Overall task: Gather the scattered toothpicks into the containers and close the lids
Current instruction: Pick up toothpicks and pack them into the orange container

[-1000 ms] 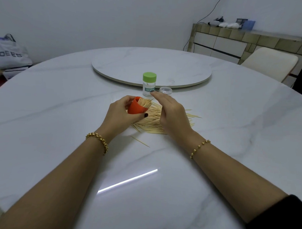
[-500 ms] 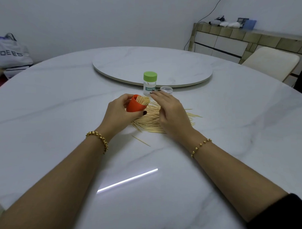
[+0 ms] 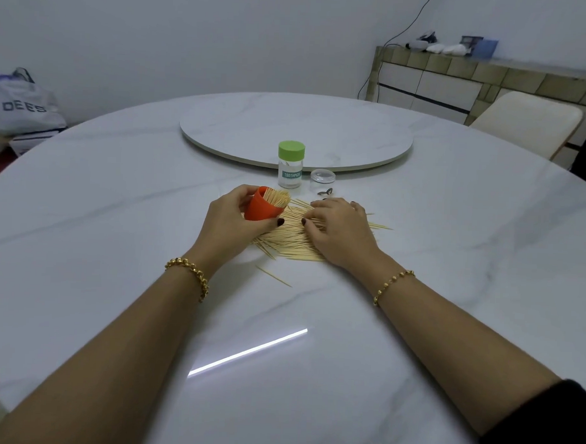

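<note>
Forearms reach in over the near edge of the round white marble table, each wrist carrying a gold bracelet. Between the forearms, a bright streak of reflected light lies on the tabletop.

One stray toothpick lies alone, just nearer than the main pile and between the two wrists.

The pile of toothpicks is spread flat on the table toward its centre, most sticks running roughly left to right.

Left hand: fingers and thumb are wrapped around the orange container, grasping it. The container is tilted with its mouth facing right, toward the pile, and is packed with toothpicks whose ends show at the opening. It sits at the left end of the pile.

Right hand: palm down on the pile, fingers bent, fingertips and thumb touching the sticks. Whether any sticks are pinched between thumb and fingers cannot be determined.

Beyond the hands, the clear jar, labelled TOOTHPICK, stands upright with its green lid fitted. Just to its right stands a small clear cap.

Behind both lies the round turntable at the table centre.

Past the far right edge of the table: a cream chair and a tiled sideboard. Past the far left edge: a bag
</note>
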Motion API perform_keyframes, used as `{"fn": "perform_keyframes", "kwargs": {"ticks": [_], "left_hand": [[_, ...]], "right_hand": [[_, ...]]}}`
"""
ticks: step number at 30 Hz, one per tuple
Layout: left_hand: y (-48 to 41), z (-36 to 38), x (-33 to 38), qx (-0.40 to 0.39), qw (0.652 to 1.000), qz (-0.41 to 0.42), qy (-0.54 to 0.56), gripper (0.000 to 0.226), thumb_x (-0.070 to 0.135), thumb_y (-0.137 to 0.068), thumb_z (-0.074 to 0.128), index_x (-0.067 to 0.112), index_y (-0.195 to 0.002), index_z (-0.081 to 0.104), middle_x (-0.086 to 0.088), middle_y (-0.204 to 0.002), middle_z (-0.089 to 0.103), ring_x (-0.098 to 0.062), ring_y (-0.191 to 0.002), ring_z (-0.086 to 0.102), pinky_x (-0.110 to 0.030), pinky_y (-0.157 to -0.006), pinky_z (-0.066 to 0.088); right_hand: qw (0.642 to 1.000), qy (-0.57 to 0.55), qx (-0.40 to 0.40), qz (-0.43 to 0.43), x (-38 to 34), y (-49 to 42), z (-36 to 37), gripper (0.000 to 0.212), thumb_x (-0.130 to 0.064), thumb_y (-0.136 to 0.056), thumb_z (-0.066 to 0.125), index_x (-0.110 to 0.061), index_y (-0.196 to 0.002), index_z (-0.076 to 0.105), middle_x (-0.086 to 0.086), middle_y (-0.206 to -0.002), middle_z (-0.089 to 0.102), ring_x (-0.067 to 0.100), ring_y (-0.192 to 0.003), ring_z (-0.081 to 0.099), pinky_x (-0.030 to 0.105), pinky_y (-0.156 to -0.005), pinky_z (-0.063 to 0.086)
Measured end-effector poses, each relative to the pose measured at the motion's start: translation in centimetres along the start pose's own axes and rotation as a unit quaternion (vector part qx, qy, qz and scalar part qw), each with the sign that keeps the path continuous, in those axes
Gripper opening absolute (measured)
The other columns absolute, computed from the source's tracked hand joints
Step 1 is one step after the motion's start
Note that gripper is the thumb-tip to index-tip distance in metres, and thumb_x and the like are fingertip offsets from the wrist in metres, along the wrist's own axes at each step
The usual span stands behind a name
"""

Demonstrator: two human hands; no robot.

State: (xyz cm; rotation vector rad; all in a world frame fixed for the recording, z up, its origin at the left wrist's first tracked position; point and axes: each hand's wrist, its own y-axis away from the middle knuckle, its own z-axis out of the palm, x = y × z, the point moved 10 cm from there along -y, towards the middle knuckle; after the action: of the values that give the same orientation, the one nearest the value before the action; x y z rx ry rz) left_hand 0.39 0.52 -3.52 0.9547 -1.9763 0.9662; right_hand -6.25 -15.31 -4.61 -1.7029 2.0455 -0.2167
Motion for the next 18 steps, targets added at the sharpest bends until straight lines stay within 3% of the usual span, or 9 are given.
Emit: {"fn": "perform_keyframes", "kwargs": {"ticks": [5,18], "left_hand": [[0.3,1.0,0.1,-0.021,1.000,0.003,0.000,0.054,0.023,-0.069,0.085,0.022,-0.117,0.059,0.009,-0.108,0.062,0.000,-0.097,0.057,-0.002,-0.070,0.041],[0.2,0.3,0.2,-0.005,1.000,0.006,-0.014,0.057,0.022,-0.071,0.083,0.020,-0.122,0.059,0.007,-0.113,0.062,-0.006,-0.103,0.056,-0.004,-0.071,0.041]], "right_hand": [[1.000,-0.004,0.003,0.001,-0.4,0.1,-0.2,0.025,-0.034,-0.093,0.053,-0.021,-0.107,0.069,-0.008,-0.122,0.061,0.012,-0.125,0.044,0.044,-0.111,0.019],[0.998,-0.029,0.062,0.007,0.3,-0.1,-1.2,0.015,-0.024,-0.089,0.062,-0.016,-0.098,0.072,-0.002,-0.109,0.064,0.018,-0.109,0.052,0.037,-0.100,0.032]]}}
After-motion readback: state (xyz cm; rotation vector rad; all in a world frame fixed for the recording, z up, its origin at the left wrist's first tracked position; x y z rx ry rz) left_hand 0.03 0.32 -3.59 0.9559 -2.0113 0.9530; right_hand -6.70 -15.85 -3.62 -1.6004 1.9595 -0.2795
